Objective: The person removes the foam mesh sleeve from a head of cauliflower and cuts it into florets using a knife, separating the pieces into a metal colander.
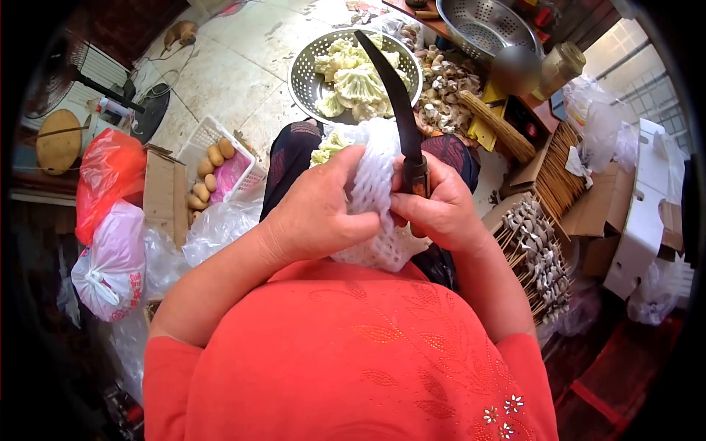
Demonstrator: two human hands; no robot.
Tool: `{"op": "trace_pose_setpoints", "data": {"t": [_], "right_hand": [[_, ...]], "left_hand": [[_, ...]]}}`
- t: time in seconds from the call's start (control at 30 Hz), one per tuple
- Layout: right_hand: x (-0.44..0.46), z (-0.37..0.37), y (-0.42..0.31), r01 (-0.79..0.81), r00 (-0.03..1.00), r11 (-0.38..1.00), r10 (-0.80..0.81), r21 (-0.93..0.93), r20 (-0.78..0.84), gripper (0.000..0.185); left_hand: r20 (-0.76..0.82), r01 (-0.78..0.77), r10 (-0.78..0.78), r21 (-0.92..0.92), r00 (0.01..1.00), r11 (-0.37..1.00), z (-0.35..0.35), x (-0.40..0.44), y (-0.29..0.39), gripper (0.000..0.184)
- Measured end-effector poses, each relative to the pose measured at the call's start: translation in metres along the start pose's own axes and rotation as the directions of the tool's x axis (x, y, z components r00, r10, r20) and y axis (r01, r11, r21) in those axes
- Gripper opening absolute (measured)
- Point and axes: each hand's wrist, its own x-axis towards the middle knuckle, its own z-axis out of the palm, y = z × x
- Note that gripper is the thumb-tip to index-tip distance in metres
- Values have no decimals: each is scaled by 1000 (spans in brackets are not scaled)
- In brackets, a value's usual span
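White foam netting lies over my lap, bunched around a pale green cauliflower piece. My left hand is closed on the netting from the left. In my right hand is a knife with a dark curved blade, its tip pointing up and away from me; the fingers of this hand also pinch the netting's edge. Just beyond my knees, a perforated metal bowl holds cauliflower pieces.
At the left stand a white basket of potatoes and plastic bags. Skewered food, a box of sticks and a corn-like brush are at the right. Another metal colander sits at the upper right.
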Motion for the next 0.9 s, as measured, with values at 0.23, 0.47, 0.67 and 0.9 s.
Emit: {"op": "trace_pose_setpoints", "data": {"t": [0.23,0.47,0.67,0.9], "right_hand": [[-6,-36,0,-58,979,956,-2,-286,-203,12],[-6,-26,30,-107,973,802,-37,-588,-228,22],[-6,-29,28,31,992,599,-119,-800,-51,37],[4,-25,23,-7,999,540,-33,-842,-29,29]], "left_hand": [[-124,66,-270,-799,955,598,-19,-22,-41,58],[-62,27,-343,-968,937,248,-6,-40,-60,60],[-145,-130,-380,-989,914,64,0,-40,-72,58],[-262,-20,-297,-780,918,626,6,-43,-53,53]]}}
